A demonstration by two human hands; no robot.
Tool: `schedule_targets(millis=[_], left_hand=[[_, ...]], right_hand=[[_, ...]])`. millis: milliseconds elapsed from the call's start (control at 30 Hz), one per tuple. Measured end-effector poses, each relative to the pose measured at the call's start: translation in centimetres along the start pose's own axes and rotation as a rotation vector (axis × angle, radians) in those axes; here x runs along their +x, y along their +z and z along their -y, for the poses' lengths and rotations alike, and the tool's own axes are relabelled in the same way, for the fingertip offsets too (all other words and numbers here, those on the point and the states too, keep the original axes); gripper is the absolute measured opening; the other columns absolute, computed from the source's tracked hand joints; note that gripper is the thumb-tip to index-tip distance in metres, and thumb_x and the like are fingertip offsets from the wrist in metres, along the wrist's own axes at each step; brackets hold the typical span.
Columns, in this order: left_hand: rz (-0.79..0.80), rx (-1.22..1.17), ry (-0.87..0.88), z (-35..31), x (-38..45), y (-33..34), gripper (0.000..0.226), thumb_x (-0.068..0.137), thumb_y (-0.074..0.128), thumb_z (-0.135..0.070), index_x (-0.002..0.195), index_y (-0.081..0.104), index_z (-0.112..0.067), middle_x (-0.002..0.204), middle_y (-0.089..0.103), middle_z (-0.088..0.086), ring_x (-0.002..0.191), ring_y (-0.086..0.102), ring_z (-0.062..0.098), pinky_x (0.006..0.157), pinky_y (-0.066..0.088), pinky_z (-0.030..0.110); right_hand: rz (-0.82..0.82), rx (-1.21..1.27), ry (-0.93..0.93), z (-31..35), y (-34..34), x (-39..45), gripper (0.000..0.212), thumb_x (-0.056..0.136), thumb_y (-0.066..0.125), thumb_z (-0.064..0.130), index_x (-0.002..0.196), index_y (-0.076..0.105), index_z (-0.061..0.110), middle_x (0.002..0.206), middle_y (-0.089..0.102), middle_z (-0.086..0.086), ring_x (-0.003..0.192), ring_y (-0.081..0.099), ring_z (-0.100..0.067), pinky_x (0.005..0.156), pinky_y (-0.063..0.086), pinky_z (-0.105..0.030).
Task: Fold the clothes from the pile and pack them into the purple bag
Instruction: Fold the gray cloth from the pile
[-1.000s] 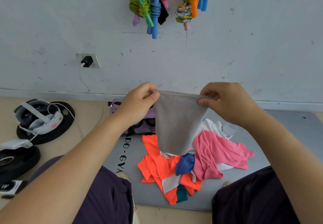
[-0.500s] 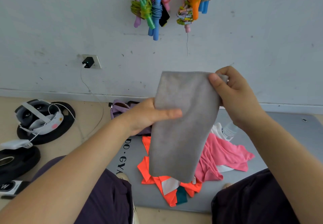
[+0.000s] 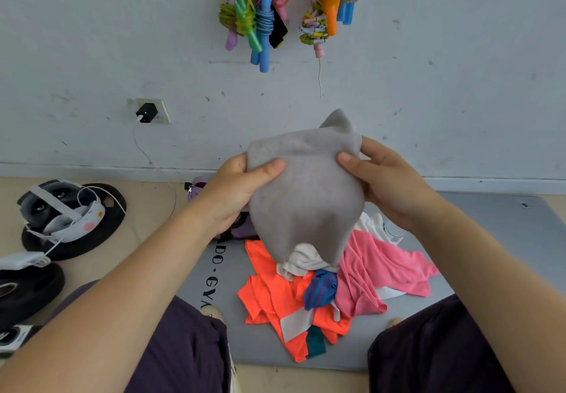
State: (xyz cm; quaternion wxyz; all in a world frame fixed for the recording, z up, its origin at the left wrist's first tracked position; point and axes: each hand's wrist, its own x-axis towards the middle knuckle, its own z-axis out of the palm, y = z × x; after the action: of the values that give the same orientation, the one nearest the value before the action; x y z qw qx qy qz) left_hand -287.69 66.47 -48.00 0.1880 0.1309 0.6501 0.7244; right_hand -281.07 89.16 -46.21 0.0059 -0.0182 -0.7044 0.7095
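Nearest, the pile (image 3: 330,285) lies on the mat (image 3: 477,239). Above it, left hand (image 3: 235,190) and right hand (image 3: 389,184) pinch the grey cloth (image 3: 306,196), hanging long-axis down. Purple bag (image 3: 199,185) sits far-left, nearer the left hand.

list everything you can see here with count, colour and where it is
grey cloth: 1, grey, held up above the pile
clothes pile: 1, orange, pink, white, blue and teal pieces, on the mat
mat: 1, grey with black letters, on the floor
purple bag: 1, purple, by the wall, mostly hidden behind the left hand
skipping ropes: 2 bunches, many colours, hanging on the wall
charger: 1, black, in the wall socket
headset: 1, white and grey, on a weight plate
weight plates: 2, black, floor at left
left hand: grips the cloth's left side
right hand: grips the cloth's right side
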Motion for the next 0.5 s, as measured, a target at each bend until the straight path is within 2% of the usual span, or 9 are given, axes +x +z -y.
schedule_targets(millis=[100, 200, 300, 367, 433, 500], left_hand=[[-0.041, -0.004, -0.023, -0.1, 0.0, 0.1, 0.029, 0.078, 0.074, -0.037, 0.1, 0.074, -0.018, 0.108, 0.075, 0.005, 0.1, 0.07, 0.019, 0.09, 0.051, 0.038], [-0.008, -0.046, 0.001, -0.2, -0.1, 0.1, 0.03, 0.078, 0.069, -0.033, 0.105, 0.071, -0.019, 0.107, 0.075, 0.001, 0.099, 0.071, 0.016, 0.082, 0.057, 0.03], [0.032, -0.055, 0.038, 0.0, -0.3, 0.2, 0.027, 0.086, 0.064, -0.019, 0.112, 0.065, -0.015, 0.107, 0.075, 0.0, 0.099, 0.071, 0.015, 0.079, 0.056, 0.025], [0.032, 0.008, 0.061, 0.1, -0.3, 0.4, 0.023, 0.092, 0.06, -0.01, 0.115, 0.064, -0.014, 0.11, 0.074, 0.001, 0.102, 0.069, 0.015, 0.083, 0.056, 0.026], [-0.003, 0.071, 0.085, 0.2, -0.2, 0.5, 0.02, 0.095, 0.06, -0.011, 0.112, 0.065, -0.019, 0.11, 0.074, -0.001, 0.104, 0.069, 0.015, 0.086, 0.056, 0.028], [-0.063, 0.083, 0.106, 0.3, 0.0, 0.3, 0.016, 0.095, 0.062, -0.015, 0.107, 0.067, -0.024, 0.108, 0.075, -0.003, 0.104, 0.069, 0.015, 0.089, 0.055, 0.032]], right_hand=[[-0.051, 0.042, 0.006, 0.2, 0.3, -0.1, 0.022, 0.096, 0.06, 0.025, 0.114, 0.065, 0.014, 0.096, 0.071, -0.007, 0.084, 0.065, -0.018, 0.073, 0.053, -0.031], [-0.011, 0.18, 0.038, 0.2, 0.7, -0.2, 0.019, 0.095, 0.058, 0.025, 0.108, 0.063, 0.012, 0.1, 0.067, -0.004, 0.093, 0.063, -0.019, 0.081, 0.051, -0.033], [0.029, 0.269, 0.018, 0.2, 1.2, -0.3, 0.027, 0.094, 0.057, 0.021, 0.118, 0.059, 0.008, 0.111, 0.069, -0.009, 0.104, 0.066, -0.023, 0.087, 0.053, -0.038], [-0.051, 0.191, -0.023, 0.2, 1.5, -0.3, 0.026, 0.096, 0.056, 0.018, 0.12, 0.059, 0.008, 0.107, 0.072, -0.01, 0.099, 0.068, -0.023, 0.086, 0.052, -0.041], [-0.128, 0.058, -0.059, 0.2, 1.6, -0.2, 0.021, 0.099, 0.054, 0.022, 0.117, 0.062, 0.015, 0.104, 0.073, -0.007, 0.095, 0.069, -0.019, 0.084, 0.051, -0.041], [-0.07, -0.034, -0.069, 0.1, 1.7, -0.2, 0.025, 0.1, 0.051, 0.03, 0.123, 0.06, 0.025, 0.112, 0.072, 0.0, 0.101, 0.069, -0.015, 0.081, 0.055, -0.037]])
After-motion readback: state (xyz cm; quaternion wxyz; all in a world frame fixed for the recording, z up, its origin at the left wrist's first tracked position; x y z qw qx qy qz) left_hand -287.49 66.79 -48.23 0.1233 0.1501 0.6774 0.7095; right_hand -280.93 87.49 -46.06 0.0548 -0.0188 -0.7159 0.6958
